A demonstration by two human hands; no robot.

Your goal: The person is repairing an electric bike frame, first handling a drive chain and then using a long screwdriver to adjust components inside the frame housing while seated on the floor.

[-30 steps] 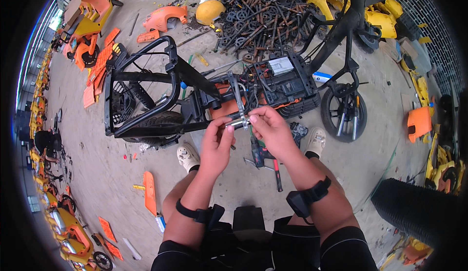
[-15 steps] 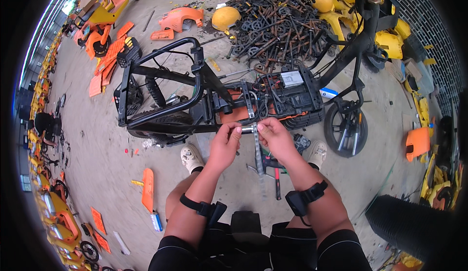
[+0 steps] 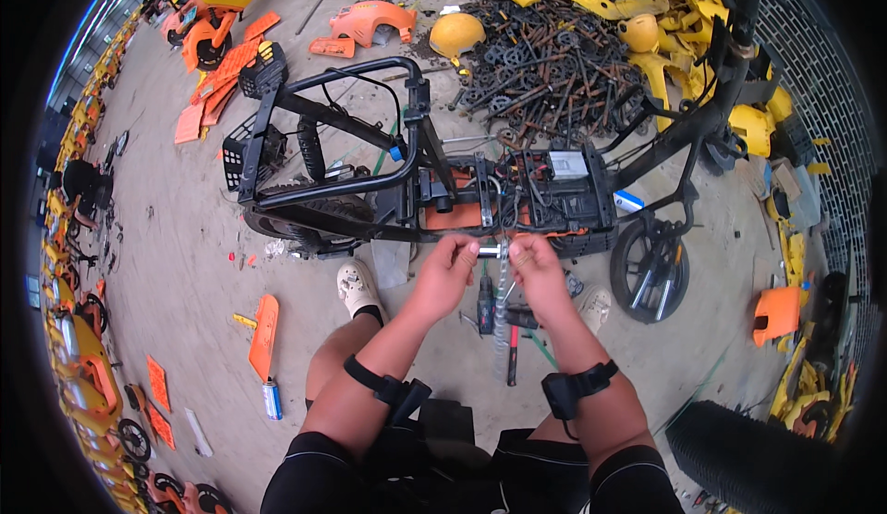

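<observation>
There is one view, from a camera on the person's head, looking steeply down and a little forward. Its fisheye lens bends straight edges toward the dark round rim. The forearms enter from the lower edge, with the left hand (image 3: 450,269) and right hand (image 3: 536,269) near the middle, close below the lens. The bike frame (image 3: 407,190) lies just beyond them, across the centre. The concrete floor (image 3: 176,246) spreads outward, and the scrap heap (image 3: 545,70) sits farthest, at the top.

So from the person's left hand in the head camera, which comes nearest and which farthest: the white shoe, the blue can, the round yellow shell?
From the left hand:
1. White shoe, just to its left on the floor.
2. Blue can, lower left, beside the orange panel.
3. Round yellow shell, far up, beyond the black frame.
</observation>
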